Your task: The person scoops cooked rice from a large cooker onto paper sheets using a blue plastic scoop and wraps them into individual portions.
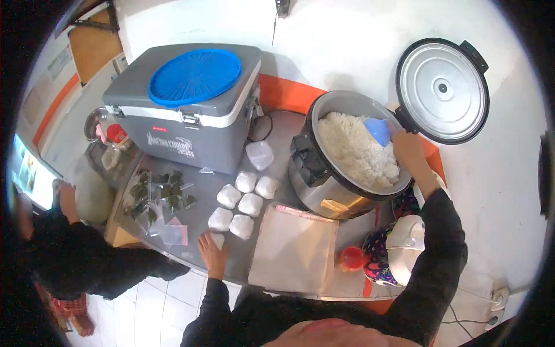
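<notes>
My right hand [407, 151] grips a blue plastic scoop [377, 132] over the white cooked rice [347, 143]. The rice heaps up inside a large steel rice cooker [342, 208], whose round lid [442, 91] stands raised at the back. At the table's front edge my left hand [212, 256] has its fingers on a white wrapped packet [217, 240], partly covered by them. Just beyond it, several similar white packets [250, 204] sit close together in rows. A stack of wrapping paper sheets [295, 249] lies between my left hand and the cooker.
A grey cooler box [182, 134] carries a blue lid [195, 78]. Leaves in clear plastic bags [162, 195] lie left of the packets. A clear plastic container [260, 155], a red jar [352, 259] and a patterned appliance [386, 256] share the table. Another person [86, 256] is at the left beside a lit screen.
</notes>
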Available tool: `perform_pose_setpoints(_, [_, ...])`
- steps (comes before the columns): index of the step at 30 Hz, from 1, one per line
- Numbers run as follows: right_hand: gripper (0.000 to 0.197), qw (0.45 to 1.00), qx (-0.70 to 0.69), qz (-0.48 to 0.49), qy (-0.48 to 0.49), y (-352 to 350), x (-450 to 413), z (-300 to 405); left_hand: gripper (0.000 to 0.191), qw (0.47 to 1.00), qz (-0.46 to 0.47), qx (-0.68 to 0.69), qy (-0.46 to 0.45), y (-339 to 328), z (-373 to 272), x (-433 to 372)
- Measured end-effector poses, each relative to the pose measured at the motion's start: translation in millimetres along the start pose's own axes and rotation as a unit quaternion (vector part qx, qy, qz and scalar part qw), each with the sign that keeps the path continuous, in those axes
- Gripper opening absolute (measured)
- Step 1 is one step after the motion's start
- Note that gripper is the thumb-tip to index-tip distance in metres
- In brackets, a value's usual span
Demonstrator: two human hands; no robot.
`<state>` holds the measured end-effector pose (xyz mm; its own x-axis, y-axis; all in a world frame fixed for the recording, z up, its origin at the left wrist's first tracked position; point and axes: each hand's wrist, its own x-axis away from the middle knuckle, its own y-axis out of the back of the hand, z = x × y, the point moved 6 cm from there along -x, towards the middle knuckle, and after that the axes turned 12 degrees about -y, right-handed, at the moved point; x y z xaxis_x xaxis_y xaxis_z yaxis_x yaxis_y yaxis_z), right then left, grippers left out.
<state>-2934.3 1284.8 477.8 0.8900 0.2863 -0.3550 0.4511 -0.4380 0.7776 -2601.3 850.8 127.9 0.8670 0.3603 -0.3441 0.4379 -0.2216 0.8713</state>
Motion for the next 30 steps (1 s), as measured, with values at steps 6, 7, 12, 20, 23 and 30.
perform_pose_setpoints(6, [0.053,0.996,-0.002,0.015,0.090,-86.0,-22.2,17.1,0.092,0.994,-0.028,0.097,-0.038,49.7,-48.8,-36.0])
perform_pose_setpoints(7, [0.053,0.988,-0.036,0.074,0.129,-99.2,-29.1,6.5,0.093,0.991,-0.047,0.103,-0.077,59.6,-85.2,-56.4])
perform_pose_setpoints(12, [0.051,0.903,-0.142,0.372,0.163,-73.1,-29.0,60.0,0.107,0.873,-0.032,0.409,-0.263,85.3,-240.4,-171.3])
perform_pose_setpoints(20, [0.046,0.788,-0.362,0.491,0.081,-32.9,-34.8,58.9,0.087,0.851,-0.087,0.448,-0.261,47.9,-294.1,-208.6])
perform_pose_setpoints(23, [0.048,0.849,-0.357,0.369,0.129,-51.7,-38.7,78.7,0.084,0.833,-0.080,0.476,-0.270,41.1,-298.7,-209.2])
perform_pose_setpoints(30, [0.060,0.949,-0.191,0.115,0.224,-15.1,5.9,100.4,0.079,0.847,-0.096,0.449,-0.266,50.1,-294.0,-208.5])
